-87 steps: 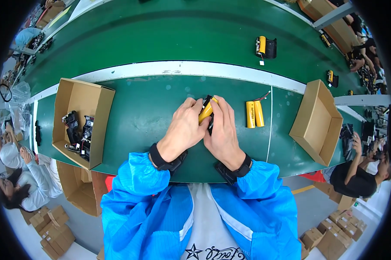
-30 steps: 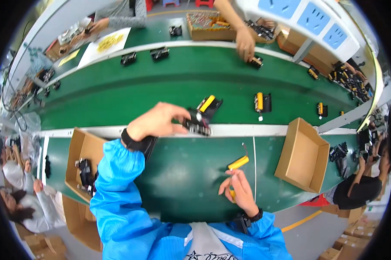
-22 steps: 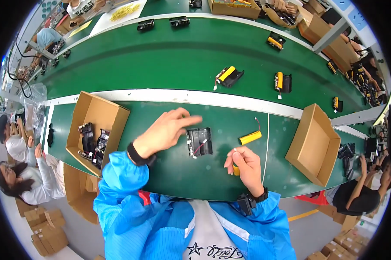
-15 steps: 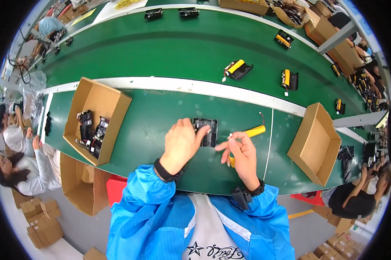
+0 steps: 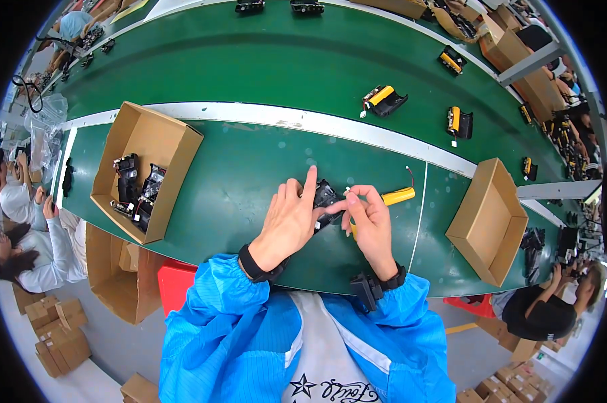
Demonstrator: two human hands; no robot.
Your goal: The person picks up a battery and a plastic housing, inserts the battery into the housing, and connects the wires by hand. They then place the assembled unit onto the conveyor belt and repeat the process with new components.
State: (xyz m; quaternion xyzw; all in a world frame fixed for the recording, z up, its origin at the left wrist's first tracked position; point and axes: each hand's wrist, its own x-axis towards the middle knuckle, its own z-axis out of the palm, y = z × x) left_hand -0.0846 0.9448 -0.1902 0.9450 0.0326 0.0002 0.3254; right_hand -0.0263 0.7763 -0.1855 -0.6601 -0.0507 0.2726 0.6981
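Note:
My left hand [image 5: 283, 221] lies over the near-left side of a black plastic housing [image 5: 327, 196], gripping it at its edge, with the index finger pointing away. The housing sits tilted on the green table, its inside partly hidden by fingers. Close on its right, my right hand [image 5: 372, 232] pinches a small white connector [image 5: 348, 192] between thumb and fingertips. Part of a yellow cylindrical battery [image 5: 354, 230] shows beneath that hand; the rest is hidden. Another yellow battery [image 5: 399, 196] with a thin red lead lies just to the right.
To the left stands a cardboard box [image 5: 176, 174] with several black housings. An open cardboard box [image 5: 488, 228] is at the right. Beyond a white rail [image 5: 276, 115], housings with yellow batteries [image 5: 384, 99] lie on a green surface. Other people sit at both sides.
The right hand has moved left, bringing the connector up to the housing. The housing has turned and tilted, and the left hand's index finger has stretched out. The view has shifted slightly.

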